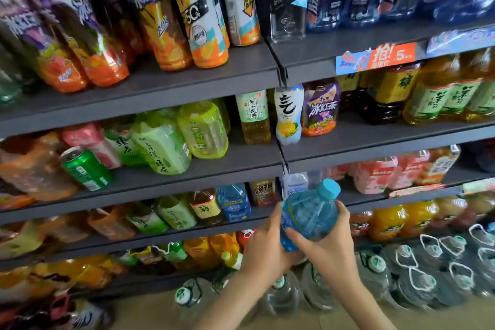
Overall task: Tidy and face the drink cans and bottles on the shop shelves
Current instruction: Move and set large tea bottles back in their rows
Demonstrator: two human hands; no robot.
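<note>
While we stand close to the drinks aisle, our two hands are together on a single blue water bottle (308,213), held in the air in front of the shelving with its cap (329,188) tilted up and to the right. Our left hand (263,242) cups the lower side and base; our right hand (330,245) wraps the other side, thumb laid across the front. We judge the bottle moderately heavy if full (thin ribbed plastic like this will likely give under a hard squeeze) and its label film perhaps slick. The firmer shoulder and base look the safest places to hold it while turning the label forward. Just beyond, large water jugs (423,284) crowd the lowest level. Farther back, a similar blue bottle (233,203) sits on the shelf level with our hands, a likely home. Higher up, a green can (85,169) leans among tea bottles, and a clear soda bottle (288,0) stands on the top shelf.
</note>
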